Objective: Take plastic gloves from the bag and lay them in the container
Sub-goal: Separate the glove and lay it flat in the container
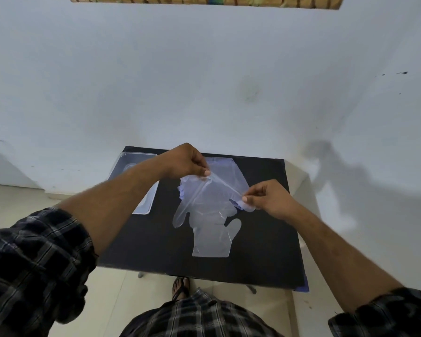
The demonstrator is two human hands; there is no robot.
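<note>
left hand [184,161], right hand [265,198] grip pinched on glove [204,215] edges above table [265,251]; container [131,164] left.

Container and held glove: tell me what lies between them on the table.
In the head view, only the left forearm crosses above that stretch; under it, between the container and the glove, the black table is bare.

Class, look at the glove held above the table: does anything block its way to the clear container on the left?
Only the person's own left forearm, which crosses over the container. Otherwise nothing visible lies between the glove and it.
</note>
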